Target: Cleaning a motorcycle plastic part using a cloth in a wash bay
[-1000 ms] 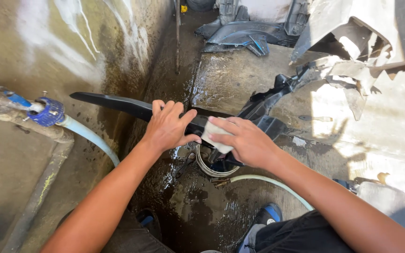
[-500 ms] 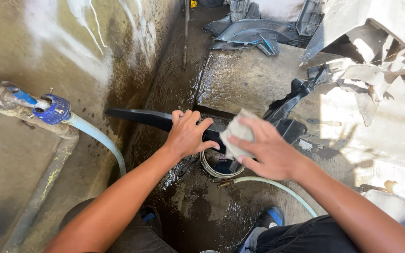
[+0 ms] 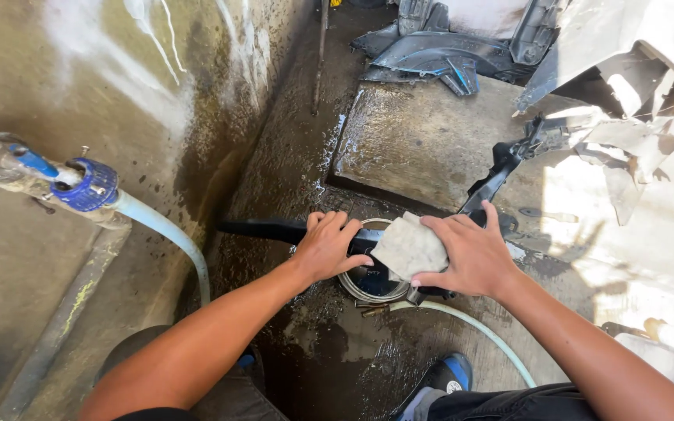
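Black plastic panel (image 3: 274, 231) spans metal bowl (image 3: 368, 290); left hand (image 3: 328, 248) clamps panel, right hand (image 3: 470, 256) presses grey cloth (image 3: 409, 248) onto it. Hose (image 3: 470, 323) beside bowl.

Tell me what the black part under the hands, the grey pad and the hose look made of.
Black part: likely moulded plastic, wet sheen, thin curved edges. Grey pad under the right hand: looks like abrasive paper or cloth, matte, creased. Hose: pale flexible plastic, probably, bending smoothly.

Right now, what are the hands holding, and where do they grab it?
The left hand grips the long black plastic part around its middle. The right hand presses a grey rag flat against it.
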